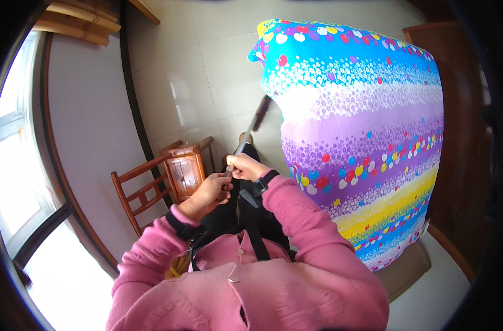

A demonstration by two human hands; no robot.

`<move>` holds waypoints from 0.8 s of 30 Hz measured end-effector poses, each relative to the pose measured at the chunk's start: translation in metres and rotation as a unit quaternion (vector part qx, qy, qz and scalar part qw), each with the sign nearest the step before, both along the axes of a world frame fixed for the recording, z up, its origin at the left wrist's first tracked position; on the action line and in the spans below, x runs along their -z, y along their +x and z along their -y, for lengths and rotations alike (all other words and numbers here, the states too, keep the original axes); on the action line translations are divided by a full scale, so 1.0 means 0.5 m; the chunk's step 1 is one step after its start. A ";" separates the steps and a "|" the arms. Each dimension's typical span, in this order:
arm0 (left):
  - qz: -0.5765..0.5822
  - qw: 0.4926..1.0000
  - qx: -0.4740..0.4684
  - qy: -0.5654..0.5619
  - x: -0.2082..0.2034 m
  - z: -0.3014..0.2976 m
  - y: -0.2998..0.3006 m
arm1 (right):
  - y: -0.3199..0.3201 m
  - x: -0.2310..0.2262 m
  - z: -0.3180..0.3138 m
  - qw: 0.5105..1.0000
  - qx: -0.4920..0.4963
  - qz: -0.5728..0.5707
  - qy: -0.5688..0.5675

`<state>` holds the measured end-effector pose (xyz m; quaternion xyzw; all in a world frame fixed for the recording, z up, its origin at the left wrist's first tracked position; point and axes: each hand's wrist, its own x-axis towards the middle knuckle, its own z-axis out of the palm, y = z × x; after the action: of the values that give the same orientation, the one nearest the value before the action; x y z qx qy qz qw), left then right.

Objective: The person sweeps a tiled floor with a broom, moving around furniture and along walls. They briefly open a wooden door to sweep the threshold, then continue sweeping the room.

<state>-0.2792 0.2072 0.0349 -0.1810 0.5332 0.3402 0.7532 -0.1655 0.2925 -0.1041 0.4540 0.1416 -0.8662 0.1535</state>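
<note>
A broom [245, 139] with a pale handle slants away from me over the floor. Its narrow dark brown head [259, 115] is beside the bed, and its far tip meets the edge of the bedsheet. My right hand [246, 166] is closed round the handle. Nearer to my body, my left hand [209, 191] grips the handle's end, fingers curled. Both wrists carry black straps. The colourful bedsheet [362, 121], patterned with stripes, flowers and cherries, covers the bed to the right of the broom.
A wooden chair [185, 171] stands left of my legs, close to the white wall [91, 110]. Pale glossy tiles form the floor [207, 71]. Bright windows [19, 138] are at far left, bamboo-like poles [77, 25] at upper left. Dark wood furniture [461, 110] stands beyond the bed.
</note>
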 end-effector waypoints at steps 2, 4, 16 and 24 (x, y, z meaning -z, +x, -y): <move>-0.038 0.998 -0.043 0.003 -0.009 -0.019 -0.036 | -0.053 0.004 -0.030 0.998 0.009 -0.064 0.007; -0.073 0.997 -0.028 -0.011 -0.010 -0.053 -0.082 | -0.110 0.005 -0.064 0.997 0.004 -0.074 0.005; -0.074 0.997 0.003 0.017 -0.122 -0.139 -0.133 | -0.156 -0.086 -0.153 0.999 -0.049 -0.016 0.008; 0.101 0.990 -0.074 -0.058 -0.001 -0.180 -0.170 | -0.140 -0.078 -0.173 0.994 -0.039 0.016 -0.102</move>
<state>-0.3641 0.2969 0.0354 -0.2973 0.4586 0.3435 0.7638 -0.2354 0.3792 -0.0651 0.4435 0.0672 -0.8623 0.2349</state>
